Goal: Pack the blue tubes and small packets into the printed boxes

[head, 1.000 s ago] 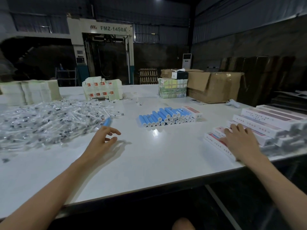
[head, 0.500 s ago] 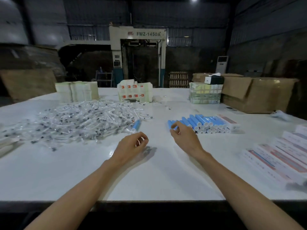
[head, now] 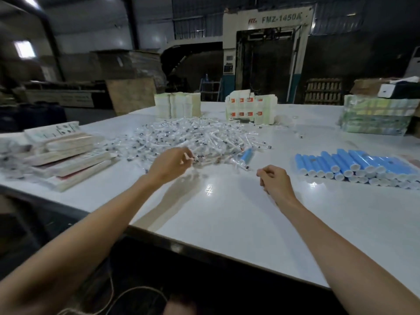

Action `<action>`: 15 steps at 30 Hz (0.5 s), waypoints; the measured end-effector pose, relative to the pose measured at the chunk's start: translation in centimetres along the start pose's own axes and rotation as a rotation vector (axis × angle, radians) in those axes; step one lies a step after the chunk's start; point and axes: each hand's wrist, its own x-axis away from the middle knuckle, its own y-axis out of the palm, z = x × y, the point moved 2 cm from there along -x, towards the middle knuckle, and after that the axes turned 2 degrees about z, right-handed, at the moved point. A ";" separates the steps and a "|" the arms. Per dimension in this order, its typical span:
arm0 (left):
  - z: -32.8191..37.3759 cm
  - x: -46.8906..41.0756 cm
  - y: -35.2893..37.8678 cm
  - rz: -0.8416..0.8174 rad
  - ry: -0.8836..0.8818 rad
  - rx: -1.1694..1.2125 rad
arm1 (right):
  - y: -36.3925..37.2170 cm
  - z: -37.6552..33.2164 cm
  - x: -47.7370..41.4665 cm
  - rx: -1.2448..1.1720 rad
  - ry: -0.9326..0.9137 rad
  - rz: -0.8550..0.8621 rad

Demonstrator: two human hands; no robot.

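Left hand (head: 169, 165): blurred. A small white piece at the fingertips merges with the packet pile (head: 193, 137) behind it, so a grip cannot be confirmed.

Right hand (head: 276, 181): seen from the back with the fingers curled. The palm is hidden, so what it holds, if anything, cannot be determined.

Packet pile: single packets are too small and smeared to tell apart.

Lone blue tube (head: 246, 155), at the pile's near edge: smeared, its ends unclear.

Blue tube stack (head: 354, 164): cut off by the right edge.

Printed boxes (head: 66, 153): blurred, print unreadable, and the stack is cut off by the left edge.

Green bundle (head: 375, 119): its right end is out of frame.

Both forearms run out of the picture at its lower corners.
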 end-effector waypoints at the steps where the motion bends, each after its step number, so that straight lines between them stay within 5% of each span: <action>1: -2.9 0.0 -1.1 0.018 -0.065 -0.097 | -0.1 0.1 -0.1 -0.012 0.000 0.003; 7: -19.0 1.9 -6.9 -0.039 -0.504 -0.580 | 0.2 0.2 -0.5 -0.023 -0.011 -0.022; 15: -25.9 4.1 -7.5 -0.147 -0.603 -0.706 | 0.4 0.6 -0.8 -0.021 -0.013 -0.042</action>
